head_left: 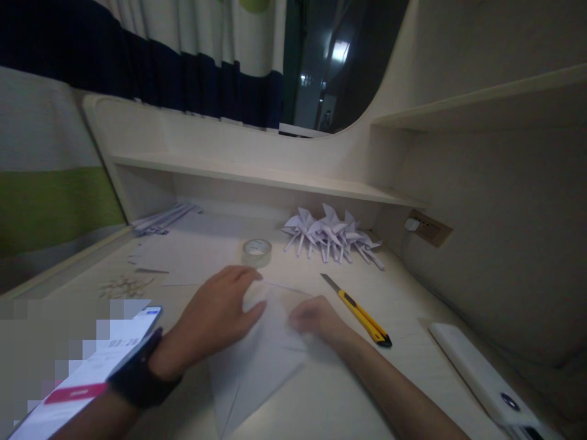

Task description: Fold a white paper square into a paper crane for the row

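Note:
A white sheet of paper (257, 373) with crease lines lies at a slant on the desk in front of me. My left hand (222, 305), wearing a black band on the wrist, holds the upper left part of the paper with curved fingers, the thumb on the near side. At the paper's right side my right hand (316, 318) is closed on it, its fingertips slightly blurred. Just beyond my left hand stands a roll of clear tape (257, 252). A yellow utility knife (360, 311), blade out, lies to the right of my right hand.
Several paper pinwheels (328, 232) are grouped at the back. Paper sheets (197, 244), rolled paper sticks (167, 219) and small pale sticks (123, 286) lie left. A smartphone (110, 348) is near left; a white device (477, 366) sits right. A shelf (266, 177) overhangs the back.

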Demonstrator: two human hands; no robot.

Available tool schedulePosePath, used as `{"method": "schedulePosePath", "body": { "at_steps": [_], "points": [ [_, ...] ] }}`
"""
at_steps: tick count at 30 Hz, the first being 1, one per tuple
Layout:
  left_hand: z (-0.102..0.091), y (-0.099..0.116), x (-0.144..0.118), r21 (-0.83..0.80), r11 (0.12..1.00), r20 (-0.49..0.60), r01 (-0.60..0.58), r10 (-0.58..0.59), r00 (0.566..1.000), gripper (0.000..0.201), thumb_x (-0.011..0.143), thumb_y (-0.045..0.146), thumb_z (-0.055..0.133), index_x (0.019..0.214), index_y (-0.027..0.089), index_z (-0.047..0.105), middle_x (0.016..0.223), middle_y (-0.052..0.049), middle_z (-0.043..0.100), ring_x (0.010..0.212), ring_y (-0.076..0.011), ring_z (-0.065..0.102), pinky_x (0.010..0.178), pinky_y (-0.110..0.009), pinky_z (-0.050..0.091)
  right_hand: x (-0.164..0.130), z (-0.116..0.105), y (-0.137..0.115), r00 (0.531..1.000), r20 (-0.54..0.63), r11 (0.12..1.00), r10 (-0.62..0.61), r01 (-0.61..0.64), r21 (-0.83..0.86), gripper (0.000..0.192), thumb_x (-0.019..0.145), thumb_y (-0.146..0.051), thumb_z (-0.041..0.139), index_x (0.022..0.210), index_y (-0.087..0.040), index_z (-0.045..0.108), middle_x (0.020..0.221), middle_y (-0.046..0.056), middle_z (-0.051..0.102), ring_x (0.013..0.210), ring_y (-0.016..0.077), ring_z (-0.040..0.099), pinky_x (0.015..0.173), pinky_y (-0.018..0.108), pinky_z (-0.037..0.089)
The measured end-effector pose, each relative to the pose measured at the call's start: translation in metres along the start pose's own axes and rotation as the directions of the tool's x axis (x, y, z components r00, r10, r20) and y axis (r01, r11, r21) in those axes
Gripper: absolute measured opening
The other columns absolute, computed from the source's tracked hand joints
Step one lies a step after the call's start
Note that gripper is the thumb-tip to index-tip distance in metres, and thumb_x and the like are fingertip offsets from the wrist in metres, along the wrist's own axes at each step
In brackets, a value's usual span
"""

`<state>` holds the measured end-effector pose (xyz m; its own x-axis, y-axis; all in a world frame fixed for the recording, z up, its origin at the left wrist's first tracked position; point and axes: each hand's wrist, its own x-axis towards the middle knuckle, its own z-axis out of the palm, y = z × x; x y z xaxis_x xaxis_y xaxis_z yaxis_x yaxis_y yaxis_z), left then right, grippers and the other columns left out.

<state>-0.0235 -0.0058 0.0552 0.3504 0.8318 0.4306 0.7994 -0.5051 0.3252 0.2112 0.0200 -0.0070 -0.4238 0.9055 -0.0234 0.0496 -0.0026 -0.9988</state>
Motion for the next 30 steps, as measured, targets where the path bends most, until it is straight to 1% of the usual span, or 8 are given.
{"method": "schedulePosePath", "body": {
  "at_steps": [4, 7, 10, 12, 14, 18, 25, 30],
  "points": [
    [0.010, -0.032, 0.012, -0.400, 0.894, 0.225, 0.200, -0.116, 0.967, 0.058, 0.065, 0.046, 0.073, 0.117, 0.023, 0.059, 0.121, -0.012, 0.062, 0.111, -0.0328, 0.056, 0.093, -0.042, 0.041, -0.002, 0.002, -0.004, 0.997, 0.082, 0.998, -0.009, 0.015, -0.062, 0.025, 0.055, -0.035, 0.080, 0.066, -0.013, 0.074, 0.061, 0.004, 0.067, 0.056, 0.0133, 0.057, 0.058, 0.026, 0.046],
    [0.030, -0.043, 0.013, -0.510, 0.811, 0.333, 0.285, -0.119, 0.935, 0.056, 0.068, 0.043, 0.071, 0.116, 0.020, 0.056, 0.104, -0.010, 0.068, 0.094, -0.0279, 0.064, 0.078, -0.037, 0.048, -0.001, 0.003, -0.003, 0.996, 0.088, 0.996, -0.018, 0.025, -0.082, 0.027, 0.055, -0.037, 0.080, 0.064, -0.012, 0.072, 0.060, 0.003, 0.066, 0.056, 0.0136, 0.057, 0.057, 0.026, 0.046],
    [0.044, -0.038, 0.006, -0.390, 0.899, 0.116, 0.198, -0.165, 0.979, 0.031, 0.073, 0.035, 0.066, 0.098, 0.018, 0.060, 0.095, -0.008, 0.066, 0.086, -0.0238, 0.062, 0.074, -0.033, 0.046, 0.001, 0.005, 0.000, 0.999, 0.034, 0.996, -0.006, 0.009, -0.094, 0.029, 0.055, -0.038, 0.079, 0.062, -0.012, 0.071, 0.054, 0.001, 0.062, 0.050, 0.0116, 0.053, 0.051, 0.024, 0.043],
    [0.051, -0.027, -0.002, -0.271, 0.957, 0.027, 0.101, -0.097, 0.995, 0.012, 0.076, 0.028, 0.060, 0.082, 0.019, 0.057, 0.082, -0.004, 0.063, 0.077, -0.0199, 0.059, 0.070, -0.031, 0.043, 0.002, 0.006, 0.001, 1.000, -0.013, 0.994, 0.022, -0.023, -0.106, 0.026, 0.056, -0.037, 0.077, 0.061, -0.012, 0.070, 0.048, -0.001, 0.057, 0.044, 0.0095, 0.049, 0.045, 0.022, 0.039],
    [0.056, -0.015, -0.013, -0.247, 0.969, 0.102, -0.012, 0.039, 0.994, 0.006, 0.077, 0.022, 0.057, 0.073, 0.019, 0.054, 0.072, 0.000, 0.058, 0.067, -0.0163, 0.055, 0.063, -0.027, 0.040, 0.001, 0.008, 0.000, 0.996, -0.058, 0.992, 0.062, -0.068, -0.108, 0.023, 0.058, -0.034, 0.075, 0.058, -0.012, 0.067, 0.045, -0.003, 0.054, 0.041, 0.0083, 0.047, 0.041, 0.020, 0.037],
    [0.068, 0.006, -0.031, -0.244, 0.961, 0.188, -0.129, 0.177, 0.966, 0.008, 0.076, 0.012, 0.055, 0.079, 0.020, 0.056, 0.080, -0.001, 0.058, 0.076, -0.0164, 0.055, 0.067, -0.026, 0.040, -0.002, 0.009, -0.005, 0.982, -0.129, 0.988, 0.135, -0.143, -0.059, 0.022, 0.060, -0.032, 0.074, 0.056, -0.013, 0.065, 0.045, -0.002, 0.055, 0.041, 0.0091, 0.050, 0.039, 0.019, 0.038],
    [0.073, 0.016, -0.034, -0.090, 0.990, 0.181, -0.111, 0.126, 0.975, 0.016, 0.076, 0.027, 0.064, 0.089, 0.020, 0.057, 0.088, -0.003, 0.060, 0.081, -0.0211, 0.056, 0.069, -0.030, 0.041, -0.002, 0.012, 0.000, 0.983, -0.150, 0.989, 0.107, -0.089, 0.121, 0.040, 0.059, -0.041, 0.079, 0.081, -0.009, 0.070, 0.063, 0.007, 0.069, 0.054, 0.0201, 0.066, 0.047, 0.028, 0.052],
    [0.077, 0.014, -0.032, -0.196, 0.981, 0.160, 0.002, 0.030, 0.987, 0.023, 0.091, 0.037, 0.047, 0.082, 0.020, 0.060, 0.077, -0.002, 0.064, 0.070, -0.0178, 0.057, 0.063, -0.028, 0.037, -0.002, 0.021, 0.003, 0.987, -0.147, 0.976, 0.071, -0.039, 0.212, 0.034, 0.056, -0.039, 0.082, 0.073, -0.011, 0.070, 0.066, 0.008, 0.071, 0.060, 0.0212, 0.069, 0.058, 0.031, 0.055]
  ]
}}
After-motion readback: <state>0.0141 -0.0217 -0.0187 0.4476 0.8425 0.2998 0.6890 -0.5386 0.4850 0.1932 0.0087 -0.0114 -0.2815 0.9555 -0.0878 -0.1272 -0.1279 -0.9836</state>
